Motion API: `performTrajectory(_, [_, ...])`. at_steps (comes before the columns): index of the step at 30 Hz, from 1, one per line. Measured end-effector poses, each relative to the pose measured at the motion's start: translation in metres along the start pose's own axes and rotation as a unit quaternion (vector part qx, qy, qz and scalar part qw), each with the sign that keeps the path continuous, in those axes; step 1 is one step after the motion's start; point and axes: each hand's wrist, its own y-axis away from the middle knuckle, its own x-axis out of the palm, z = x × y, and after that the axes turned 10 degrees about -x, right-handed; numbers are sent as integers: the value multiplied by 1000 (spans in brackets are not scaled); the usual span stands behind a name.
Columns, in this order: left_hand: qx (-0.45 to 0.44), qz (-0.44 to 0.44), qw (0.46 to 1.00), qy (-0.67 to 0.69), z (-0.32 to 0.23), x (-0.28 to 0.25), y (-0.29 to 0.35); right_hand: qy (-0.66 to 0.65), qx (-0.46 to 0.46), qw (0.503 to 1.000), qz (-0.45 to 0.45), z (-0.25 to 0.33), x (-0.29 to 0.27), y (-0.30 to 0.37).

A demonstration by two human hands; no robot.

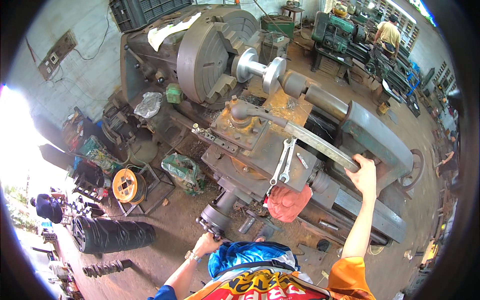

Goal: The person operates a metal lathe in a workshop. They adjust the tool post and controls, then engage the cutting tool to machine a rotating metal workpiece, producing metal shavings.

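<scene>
My right hand [361,176] is closed round the outer end of a long square metal bar [320,145]. The bar's other end meets the curved handle [267,116] on top of the lathe's tool post [241,125]. Low on the near side, my left hand [206,244] is closed on a dark hand crank [216,223] of the carriage; its fingers are partly hidden. Beyond the tool post, a shiny spool-shaped metal workpiece [258,69] sits between the big round chuck [202,60] and the tailstock [377,132]. Two wrenches [283,162] and a reddish cloth [289,202] lie on the carriage.
A yellowish cloth [172,31] lies over the headstock. On the floor at left are an orange cable reel [128,186], a black ribbed cylinder [114,235] and a threaded shaft [106,268]. Another person [389,35] stands by green machines [336,34] at far right.
</scene>
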Motion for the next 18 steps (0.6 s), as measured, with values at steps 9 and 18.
performTrajectory(9, [-96, -182, 977, -53, -19, 16, 20, 62, -40, 997, 4, -11, 9, -41])
performTrajectory(18, [-136, -216, 964, -73, -30, 20, 22, 55, -133, 985, -97, -39, 26, -41])
